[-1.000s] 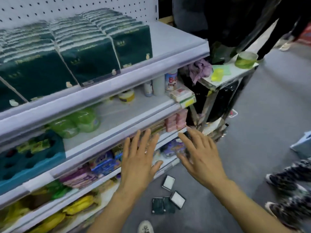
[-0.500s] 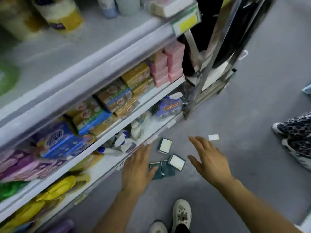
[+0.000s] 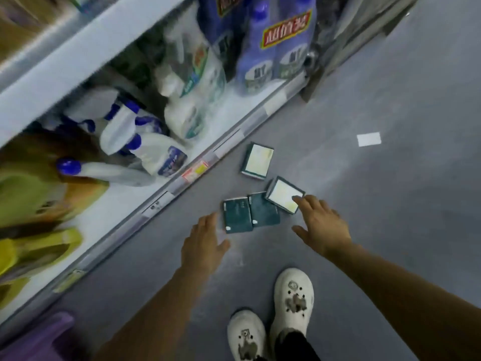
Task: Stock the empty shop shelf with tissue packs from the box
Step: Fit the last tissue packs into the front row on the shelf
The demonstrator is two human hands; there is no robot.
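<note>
Two white shoes (image 3: 270, 316) at the bottom of view, toes pointing toward the shelf unit. Both arms reach down and forward over grey floor (image 3: 390, 230). Left hand (image 3: 203, 243) fingers straight and spread, holding nothing, fingertips just beside the left edge of the nearest pack (image 3: 237, 215). Right hand (image 3: 322, 225) also flat and empty, index fingertip touching or just over the near corner of the white-faced pack (image 3: 284, 194); contact cannot be confirmed. Four tissue packs lie on the floor, none on a shelf here. Three cluster between the hands: two dark green ones side by side and touching, the second (image 3: 264, 209) with its far corner under or against the white-faced one. Long axes of the green pair run roughly away from the person, slightly tilted. The fourth pack (image 3: 257, 160) lies apart, farther out, close to the bottom shelf lip (image 3: 208, 162). Likely step: gathering the fallen packs; the hands bracket the cluster, so closing inward looks workable. Left hand is nearer the green pair, right nearer the white-faced one. Open floor to the right and toward the person; the shelf lip crowds the left and far side. A white slip (image 3: 369, 139) lies well off to the right. Spray bottles (image 3: 145, 152) lie tumbled on the bottom shelf; blue bottles (image 3: 273, 56) stand beyond.
</note>
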